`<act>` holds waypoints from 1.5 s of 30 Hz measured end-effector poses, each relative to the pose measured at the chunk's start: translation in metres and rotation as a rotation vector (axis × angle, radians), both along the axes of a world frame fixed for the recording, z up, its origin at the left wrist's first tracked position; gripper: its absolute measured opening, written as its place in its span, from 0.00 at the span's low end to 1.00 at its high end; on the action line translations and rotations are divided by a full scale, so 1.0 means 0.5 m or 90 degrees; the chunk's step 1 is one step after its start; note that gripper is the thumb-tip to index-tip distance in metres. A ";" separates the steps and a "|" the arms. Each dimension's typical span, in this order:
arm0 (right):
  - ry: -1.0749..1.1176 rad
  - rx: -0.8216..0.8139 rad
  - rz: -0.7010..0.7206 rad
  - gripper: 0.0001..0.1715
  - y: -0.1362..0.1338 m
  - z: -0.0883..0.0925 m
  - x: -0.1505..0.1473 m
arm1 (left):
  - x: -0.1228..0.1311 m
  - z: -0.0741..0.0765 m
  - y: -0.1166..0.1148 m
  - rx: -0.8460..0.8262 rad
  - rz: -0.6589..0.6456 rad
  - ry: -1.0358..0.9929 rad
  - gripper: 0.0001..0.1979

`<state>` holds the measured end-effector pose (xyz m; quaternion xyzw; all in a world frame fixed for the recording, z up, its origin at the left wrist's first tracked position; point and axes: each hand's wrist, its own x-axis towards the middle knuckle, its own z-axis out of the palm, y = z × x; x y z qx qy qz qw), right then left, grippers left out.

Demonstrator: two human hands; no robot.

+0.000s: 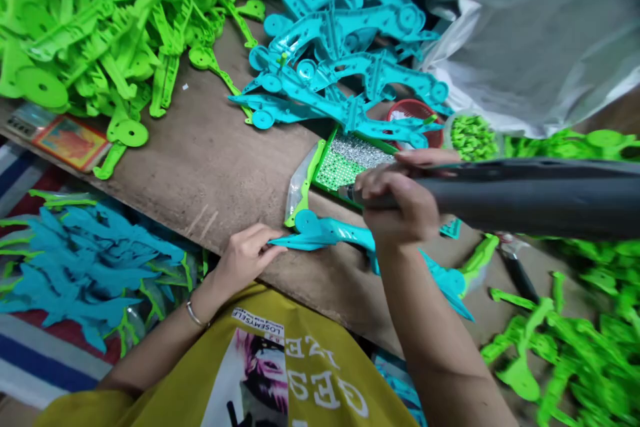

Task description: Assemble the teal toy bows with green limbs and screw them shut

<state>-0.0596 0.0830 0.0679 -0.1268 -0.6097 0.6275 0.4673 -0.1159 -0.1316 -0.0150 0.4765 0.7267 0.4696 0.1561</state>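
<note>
My left hand [249, 255] pinches the pointed end of a blue plastic part [330, 232] that lies flat at the near edge of the brown table [210, 167]. My right hand [395, 197] is wrapped round the front of a long dark grey power screwdriver [525, 197], held level over the table. Its tip points left over a green tray of small silver screws [350, 160], just behind the blue part. A bracelet sits on my left wrist.
A heap of green plastic parts [100, 20] fills the far left, a heap of blue parts [345, 47] the far middle. A red bowl [415, 113], a tub of green bits [470, 137], a clear plastic bag [540, 33] and more green parts [560, 347] lie right. Blue parts [85, 267] lie below left.
</note>
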 end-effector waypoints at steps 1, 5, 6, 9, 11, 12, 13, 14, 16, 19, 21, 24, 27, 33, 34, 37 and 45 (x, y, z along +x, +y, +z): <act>-0.011 -0.003 0.031 0.06 -0.020 0.013 0.012 | 0.000 0.000 -0.001 -0.005 0.001 0.003 0.06; -0.042 -0.049 0.167 0.10 -0.099 0.027 0.059 | 0.000 0.000 -0.005 -0.019 -0.008 -0.029 0.06; -0.048 -0.063 0.188 0.11 -0.114 0.022 0.068 | 0.001 0.001 -0.006 -0.018 -0.010 -0.040 0.06; -0.064 -0.080 0.211 0.12 -0.140 0.000 0.082 | 0.000 0.004 -0.005 -0.005 -0.018 -0.055 0.07; -0.073 -0.076 0.207 0.12 -0.146 -0.012 0.082 | 0.000 0.005 -0.004 0.002 -0.021 -0.055 0.08; -0.075 -0.074 0.205 0.12 -0.148 -0.017 0.081 | -0.001 0.005 -0.003 0.005 -0.022 -0.053 0.08; -0.077 -0.076 0.202 0.11 -0.149 -0.021 0.080 | -0.001 0.005 -0.003 0.006 -0.021 -0.051 0.07; -0.079 -0.080 0.202 0.11 -0.150 -0.024 0.079 | -0.002 0.005 -0.003 0.007 -0.021 -0.051 0.07; -0.078 -0.090 0.206 0.12 -0.151 -0.029 0.079 | -0.002 0.003 -0.003 0.008 -0.021 -0.050 0.07; -0.075 -0.087 0.205 0.12 -0.151 -0.034 0.083 | -0.002 0.002 -0.003 0.002 -0.020 -0.050 0.07; -0.076 -0.085 0.205 0.11 -0.151 -0.035 0.085 | -0.002 0.004 -0.003 -0.005 -0.020 -0.050 0.07; -0.072 -0.088 0.201 0.12 -0.152 -0.034 0.087 | -0.002 0.011 -0.002 -0.009 -0.020 -0.058 0.07; -0.073 -0.086 0.196 0.12 -0.152 -0.033 0.086 | 0.000 0.017 0.001 -0.026 -0.008 -0.064 0.07; -0.085 -0.086 0.183 0.11 -0.153 -0.042 0.084 | 0.002 0.020 0.002 -0.052 -0.008 -0.080 0.08; -0.083 -0.088 0.182 0.12 -0.154 -0.044 0.084 | 0.002 0.021 0.003 -0.052 -0.006 -0.082 0.08; -0.078 -0.086 0.186 0.11 -0.156 -0.044 0.084 | 0.004 0.023 0.007 -0.058 0.010 -0.098 0.07; -0.126 -0.114 0.192 0.08 -0.160 -0.040 0.089 | 0.010 0.028 0.012 -0.056 0.037 -0.120 0.05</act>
